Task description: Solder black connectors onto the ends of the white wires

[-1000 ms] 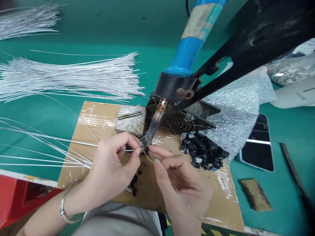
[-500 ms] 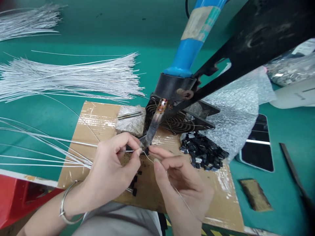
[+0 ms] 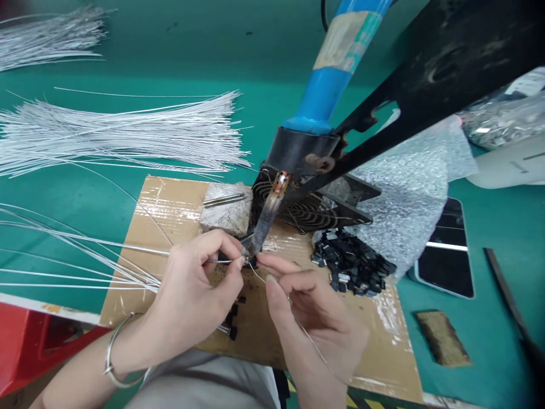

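Note:
A blue-handled soldering iron [image 3: 313, 99] is fixed in a black stand, its tip pointing down between my hands. My left hand [image 3: 200, 289] pinches a thin white wire [image 3: 145, 248] close to that tip. Between thumb and fingers, my right hand [image 3: 315, 312] grips a thin strand of solder wire [image 3: 317, 347], whose end curves up to the tip. The joint itself is small and partly hidden by my left fingertips. Below my hands, a few small black parts [image 3: 232, 324] lie on the cardboard [image 3: 374, 355].
Bundles of white wires [image 3: 128, 133] lie at the left. A black fan [image 3: 306, 213] stands behind the tip, beside a whitish block [image 3: 225, 213] bearing metal rods. Right are a pile of black connectors [image 3: 351, 264], bubble wrap [image 3: 409, 187], a phone [image 3: 447, 250] and a brown sponge [image 3: 443, 338].
Both hands and the iron stay in practically the same place. My right hand shows only a very slight shift.

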A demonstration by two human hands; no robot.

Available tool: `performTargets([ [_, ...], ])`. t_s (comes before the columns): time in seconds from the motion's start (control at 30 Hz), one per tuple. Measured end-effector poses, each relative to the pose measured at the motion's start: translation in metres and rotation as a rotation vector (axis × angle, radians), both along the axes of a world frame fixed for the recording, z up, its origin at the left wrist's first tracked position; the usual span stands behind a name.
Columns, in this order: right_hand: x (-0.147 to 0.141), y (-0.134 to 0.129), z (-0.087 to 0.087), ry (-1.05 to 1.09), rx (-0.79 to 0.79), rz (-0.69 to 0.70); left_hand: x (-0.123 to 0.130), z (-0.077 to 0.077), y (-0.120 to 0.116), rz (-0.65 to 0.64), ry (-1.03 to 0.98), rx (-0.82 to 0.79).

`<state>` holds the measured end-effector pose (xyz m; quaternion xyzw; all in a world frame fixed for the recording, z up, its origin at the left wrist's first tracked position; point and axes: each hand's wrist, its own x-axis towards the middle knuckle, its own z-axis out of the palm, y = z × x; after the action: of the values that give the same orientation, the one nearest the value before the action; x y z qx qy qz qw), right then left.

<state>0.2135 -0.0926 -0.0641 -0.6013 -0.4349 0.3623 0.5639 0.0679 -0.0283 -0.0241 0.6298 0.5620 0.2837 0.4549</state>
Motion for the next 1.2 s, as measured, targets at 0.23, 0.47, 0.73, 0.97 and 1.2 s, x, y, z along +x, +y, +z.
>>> performTargets([
  [0.23, 0.0, -0.0009, -0.0003, -0.014, 0.003, -0.008, -0.0004, 0.0004, -0.0003, -0.001, 0.005, 0.002],
  [0.47, -0.0018, -0.0014, 0.0, -0.008, -0.007, -0.022, -0.0005, 0.0014, -0.0024, -0.002, 0.005, 0.015],
  [0.73, -0.0018, -0.0015, 0.0003, -0.011, -0.008, -0.023, -0.0021, 0.0005, -0.0032, 0.0, 0.012, 0.015],
  [0.97, -0.0038, -0.0011, -0.0001, -0.04, -0.003, -0.038, -0.0025, 0.001, -0.0026, -0.012, 0.012, 0.026],
  [1.2, -0.0073, -0.003, 0.0018, -0.001, -0.014, -0.069, -0.0016, 0.0019, -0.0024, -0.01, 0.017, 0.023],
])
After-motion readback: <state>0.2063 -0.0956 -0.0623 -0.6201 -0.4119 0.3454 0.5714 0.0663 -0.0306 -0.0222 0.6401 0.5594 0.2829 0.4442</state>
